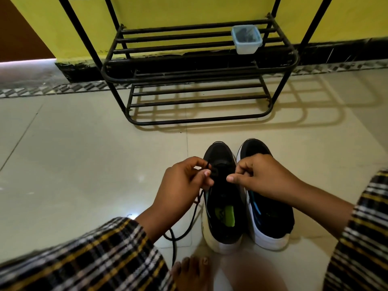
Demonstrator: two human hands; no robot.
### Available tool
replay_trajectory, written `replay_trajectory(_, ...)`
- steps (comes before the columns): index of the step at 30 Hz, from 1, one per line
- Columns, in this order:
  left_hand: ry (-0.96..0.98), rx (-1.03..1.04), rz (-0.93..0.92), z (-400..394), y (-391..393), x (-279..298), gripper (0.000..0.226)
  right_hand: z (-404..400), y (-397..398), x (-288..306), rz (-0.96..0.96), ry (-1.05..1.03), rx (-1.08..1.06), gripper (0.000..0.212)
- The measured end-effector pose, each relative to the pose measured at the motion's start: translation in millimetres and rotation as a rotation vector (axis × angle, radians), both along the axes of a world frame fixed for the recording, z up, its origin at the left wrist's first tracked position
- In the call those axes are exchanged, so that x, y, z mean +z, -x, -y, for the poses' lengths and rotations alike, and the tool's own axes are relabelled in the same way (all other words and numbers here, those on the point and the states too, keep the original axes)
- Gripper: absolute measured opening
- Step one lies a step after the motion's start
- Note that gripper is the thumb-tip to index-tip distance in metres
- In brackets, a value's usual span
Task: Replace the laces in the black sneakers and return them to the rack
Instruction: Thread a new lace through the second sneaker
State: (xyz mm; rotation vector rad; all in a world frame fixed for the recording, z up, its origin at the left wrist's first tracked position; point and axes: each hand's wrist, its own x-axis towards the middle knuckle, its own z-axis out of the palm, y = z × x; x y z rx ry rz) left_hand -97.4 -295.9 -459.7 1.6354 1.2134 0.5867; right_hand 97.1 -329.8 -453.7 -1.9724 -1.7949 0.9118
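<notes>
A pale tiled floor (pixel 84 164) met a yellow wall, with a black rack (pixel 195 80) standing beyond the fingers. Two black sneakers (pixel 224 206) sat side by side under both hands. The left hand (pixel 184 185) pinched a black lace (pixel 193 219); the right hand (pixel 260 177) had its fingers curled tight over the near sneaker, and whether they held lace was unclear.

Both forearms reach forward from plaid sleeves, wrists angled inward so the hands nearly meet. The left hand (pixel 184 181) has its fingers curled, thumb and forefinger pinching a black lace (pixel 194 215) that trails down past the wrist. The right hand (pixel 260 177) is curled too, thumb tip pressed to the bent forefinger; what it pinches is hidden.
</notes>
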Motion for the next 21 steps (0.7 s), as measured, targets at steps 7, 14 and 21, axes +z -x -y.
replay_trajectory(7, -0.068, 0.06, -0.062, -0.1, 3.8, -7.5, 0.013, 2.3, 21.3, -16.8, 0.633, 0.043, 0.333, 0.05)
replay_trajectory(14, -0.039, -0.019, -0.173, 1.8, 7.7, -15.7, 0.01, 13.5, 31.0, -15.1, 0.589, 0.018, 0.325, 0.041)
replay_trajectory(21, 0.105, -0.087, -0.037, -0.1, 3.9, -13.9, 0.012, 24.0, 25.6, -20.5, 0.526, -0.013, 0.312, 0.043)
